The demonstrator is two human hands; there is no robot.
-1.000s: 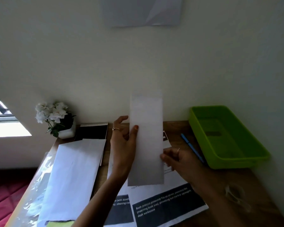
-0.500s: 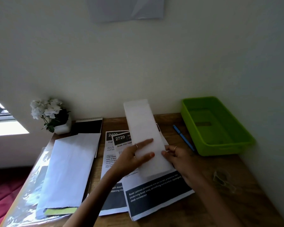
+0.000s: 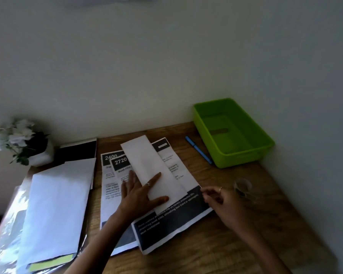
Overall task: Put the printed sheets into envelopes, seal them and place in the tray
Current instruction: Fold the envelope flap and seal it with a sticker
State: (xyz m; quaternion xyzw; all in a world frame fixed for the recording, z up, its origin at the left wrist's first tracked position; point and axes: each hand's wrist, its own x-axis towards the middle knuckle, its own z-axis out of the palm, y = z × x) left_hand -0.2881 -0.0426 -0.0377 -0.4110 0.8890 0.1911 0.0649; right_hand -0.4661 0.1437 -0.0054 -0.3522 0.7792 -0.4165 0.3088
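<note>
While the envelopes (image 3: 55, 210) lie at the surface's left edge, the left hand (image 3: 141, 192), its grip spread flat, presses the folded sheet (image 3: 152, 171) onto the printed sheets (image 3: 166, 220). Right hand (image 3: 224, 200) pinches their edge with loosely curled fingers; a tug could slide the stack askew. The tray (image 3: 244, 155) holds nothing.

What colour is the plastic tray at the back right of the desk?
Bright lime green plastic tray, seen in the head view.

You have one head-worn view, looking forward and down from close above the wooden desk (image 3: 236, 244), tilted, facing the wall (image 3: 166, 66) behind it; nothing overlaps.
</note>
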